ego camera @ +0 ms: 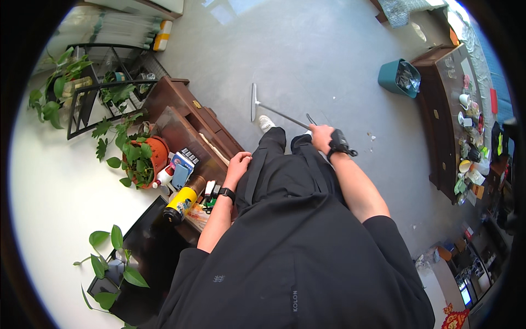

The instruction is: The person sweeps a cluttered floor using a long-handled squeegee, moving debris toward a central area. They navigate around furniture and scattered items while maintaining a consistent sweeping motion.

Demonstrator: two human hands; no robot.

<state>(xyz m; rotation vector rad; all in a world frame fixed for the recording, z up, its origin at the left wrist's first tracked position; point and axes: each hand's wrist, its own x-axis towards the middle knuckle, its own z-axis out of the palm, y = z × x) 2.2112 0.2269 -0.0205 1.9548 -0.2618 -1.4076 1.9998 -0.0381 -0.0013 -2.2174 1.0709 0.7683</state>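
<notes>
My right hand (321,137) is wrapped around the dark handle of a floor broom (283,115), in front of my right thigh. Its long, narrow head (253,103) rests on the grey floor, just beyond my left white shoe (266,123). By my left thigh hangs my left hand (238,166), empty, with its fingers loosely bent. Beside that hand is the edge of a dark wooden cabinet (181,127). Small pale scraps (371,136) lie on the floor to the right of my right hand.
A teal waste bin (390,78) with a plastic liner stands at right, against a wooden cabinet (439,119) crowded with cups. At left are a potted plant (158,154), a yellow bottle (181,204), a black monitor (152,246) and a black metal rack (111,84).
</notes>
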